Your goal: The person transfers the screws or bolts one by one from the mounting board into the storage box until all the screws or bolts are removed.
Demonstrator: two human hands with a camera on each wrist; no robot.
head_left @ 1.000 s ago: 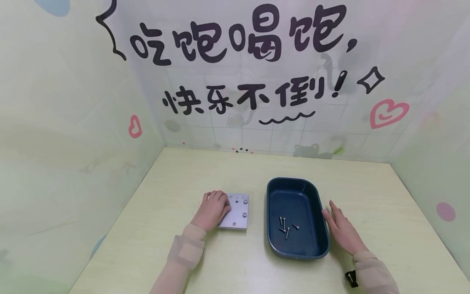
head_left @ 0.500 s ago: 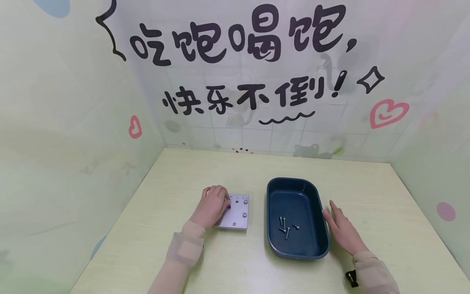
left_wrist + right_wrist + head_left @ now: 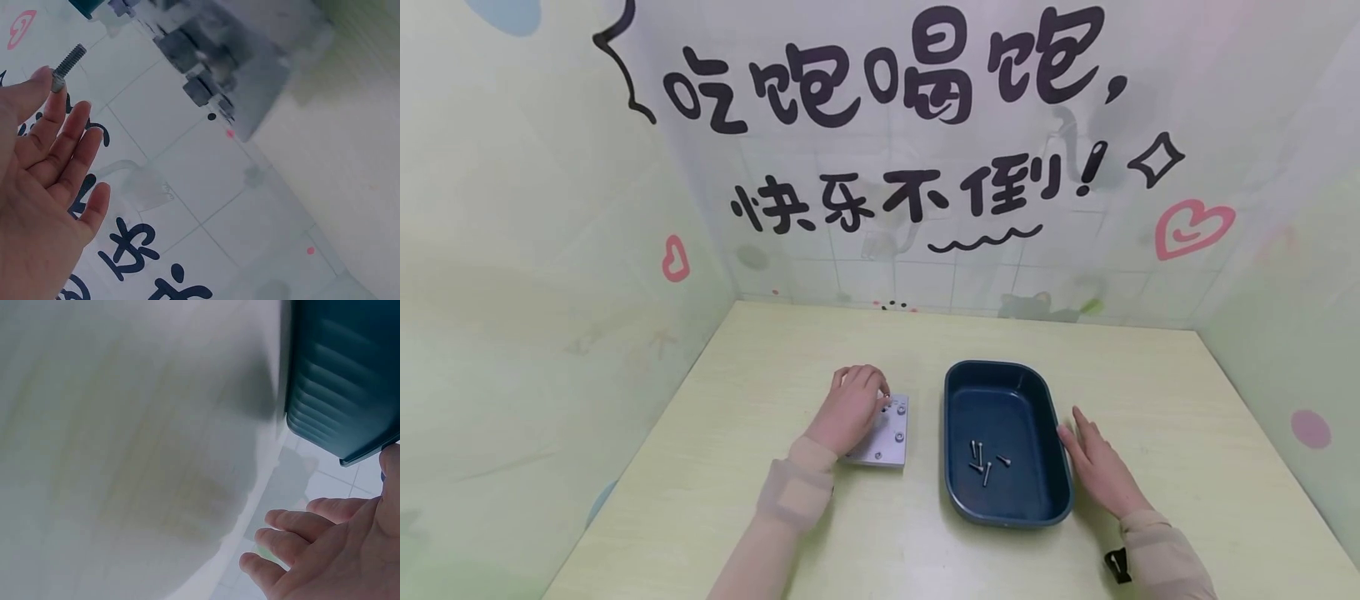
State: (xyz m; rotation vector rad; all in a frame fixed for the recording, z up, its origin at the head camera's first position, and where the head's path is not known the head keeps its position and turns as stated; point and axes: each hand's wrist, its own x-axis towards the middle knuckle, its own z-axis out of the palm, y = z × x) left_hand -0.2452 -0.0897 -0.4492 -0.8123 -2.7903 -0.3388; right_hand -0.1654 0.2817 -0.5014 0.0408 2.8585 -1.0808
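Between thumb and index finger, the left hand (image 3: 850, 410) (image 3: 53, 169) pinches a threaded screw (image 3: 69, 65), its shank pointing away from the fingertips. In the head view that hand is over the upper left part of a metal plate (image 3: 889, 450) with holes and several bolts, hiding part of it. The same plate (image 3: 250, 94) appears blurred in the left wrist view, apart from the screw. The right hand (image 3: 1103, 473) (image 3: 325, 550) lies at the right side of a dark blue tray (image 3: 955, 492), thumb against its rim, other fingers extended.
Several loose screws (image 3: 987, 473) lie in the lower left of the tray, which stands right of the plate. A small black object (image 3: 1117, 567) is by the right wrist. Printed curtains (image 3: 880, 275) surround the back and sides of the table (image 3: 887, 542).
The left hand has moved away from the person and slightly right, from the plate's left part toward its far edge. The right hand, tray and plate have stayed in place.
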